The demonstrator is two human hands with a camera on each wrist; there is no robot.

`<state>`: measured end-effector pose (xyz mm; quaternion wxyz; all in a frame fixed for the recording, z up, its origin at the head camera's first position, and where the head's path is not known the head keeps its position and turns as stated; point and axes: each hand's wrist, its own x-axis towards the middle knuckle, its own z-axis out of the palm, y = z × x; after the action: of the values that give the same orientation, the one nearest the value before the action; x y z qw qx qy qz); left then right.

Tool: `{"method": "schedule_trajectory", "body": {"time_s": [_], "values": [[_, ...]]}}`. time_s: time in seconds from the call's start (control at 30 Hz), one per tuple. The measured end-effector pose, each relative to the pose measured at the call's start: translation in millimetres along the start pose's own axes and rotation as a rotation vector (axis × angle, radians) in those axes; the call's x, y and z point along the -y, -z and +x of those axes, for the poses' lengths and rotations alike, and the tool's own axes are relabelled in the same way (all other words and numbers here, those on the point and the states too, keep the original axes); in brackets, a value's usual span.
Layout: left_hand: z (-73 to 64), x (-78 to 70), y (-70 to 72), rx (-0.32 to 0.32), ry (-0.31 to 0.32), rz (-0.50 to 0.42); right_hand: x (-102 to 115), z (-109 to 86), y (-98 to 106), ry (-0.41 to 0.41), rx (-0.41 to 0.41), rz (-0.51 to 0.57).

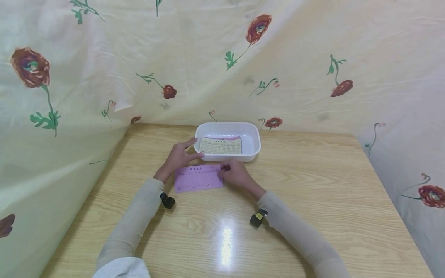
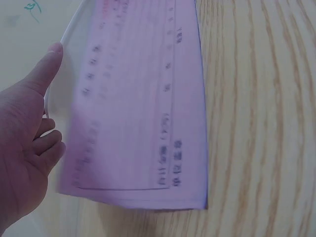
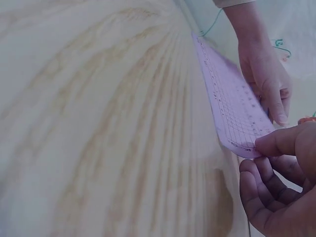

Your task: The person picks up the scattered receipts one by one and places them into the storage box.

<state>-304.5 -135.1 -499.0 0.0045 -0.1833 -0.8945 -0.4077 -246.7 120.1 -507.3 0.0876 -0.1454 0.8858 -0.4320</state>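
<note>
A purple printed slip [image 1: 198, 178] hangs just in front of a white plastic box [image 1: 251, 157], over the table. Its right end is pinched between the thumb and fingers of my right hand [image 1: 237, 174]. The right wrist view shows that pinch at the slip's corner [image 3: 242, 148]. My left hand [image 1: 179, 156] holds the left side of the box, thumb along the near corner. Seen from the left wrist, the slip [image 2: 133, 108] partly covers the box behind it. Inside the box lies a pale yellow printed form [image 1: 220, 146], with a purple edge [image 1: 233, 138] showing behind it.
The wood-grain table [image 1: 313, 181] extends on both sides of the box and in front of it. A flower-patterned cloth [image 1: 201, 58] hangs close behind the box and along the sides. Small dark devices [image 1: 168, 200] are strapped to both wrists.
</note>
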Motion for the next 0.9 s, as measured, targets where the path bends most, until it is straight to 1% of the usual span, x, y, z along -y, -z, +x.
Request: {"method": "schedule_trajectory", "body": {"time_s": [0.27,0.5,0.6,0.73,0.9], "values": [[0.1,-0.4,0.4,0.002,0.000,0.019,3,-7.4,9,0.016,0.004,0.024],[0.5,0.6,0.0,0.008,0.017,0.006,8,-15.0,23,0.018,0.018,-0.016],[1.3,1.3,0.0,0.008,0.025,-0.008,9,-17.4,30,0.001,0.027,-0.015],[1.9,0.9,0.0,0.015,0.044,-0.016,12,-21.7,42,-0.009,0.028,0.029],[1.7,-1.1,0.9,0.018,0.048,0.011,16,-25.2,57,0.017,0.012,0.094]]}}
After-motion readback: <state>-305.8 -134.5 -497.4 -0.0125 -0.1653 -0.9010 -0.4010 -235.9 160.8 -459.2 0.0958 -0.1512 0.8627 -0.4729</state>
